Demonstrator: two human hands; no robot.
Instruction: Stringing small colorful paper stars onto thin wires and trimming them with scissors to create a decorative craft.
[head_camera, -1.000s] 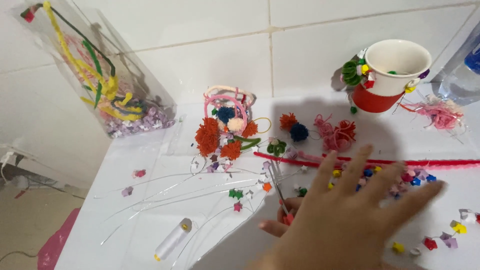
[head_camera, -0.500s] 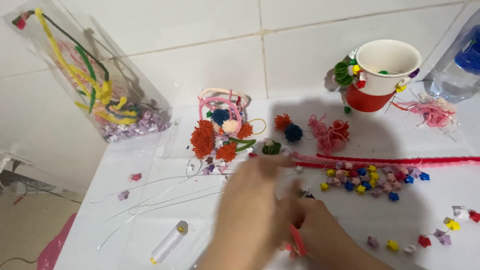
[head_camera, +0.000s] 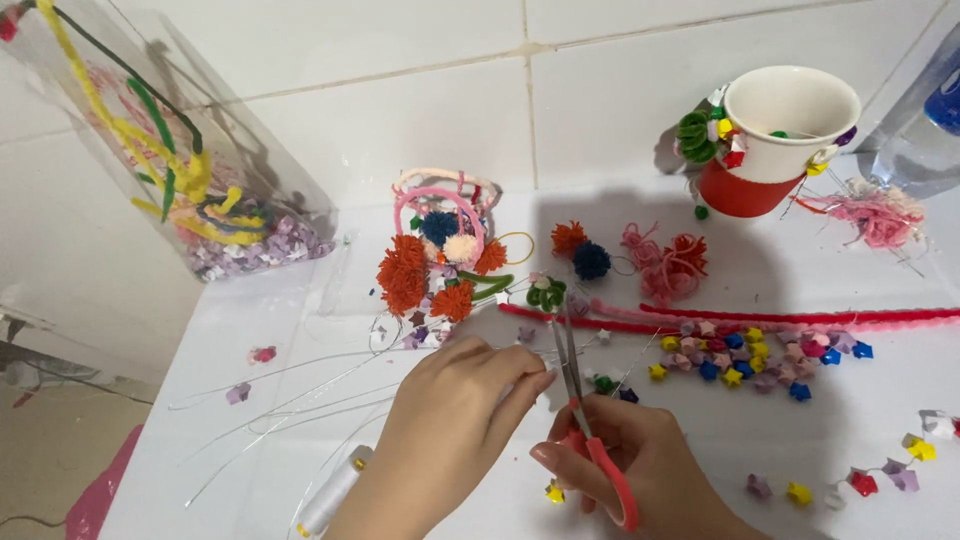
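the right hand (head_camera: 640, 475) is closed around the red plastic handles of a pair of small steel-bladed scissors (head_camera: 585, 420), whose blades point away from the person with the tips near a green coiled pipe-cleaner flower (head_camera: 546, 294). the left hand (head_camera: 450, 420) is curled just beside the blades, fingertips pinched together, though what they pinch is too fine to tell. thin silver wires (head_camera: 300, 400) lie on the white table (head_camera: 200, 440) to the left, small folded paper stars (head_camera: 760, 352) to the right, and a decorated red-and-white paper cup (head_camera: 775, 135) stands by the tiled wall.
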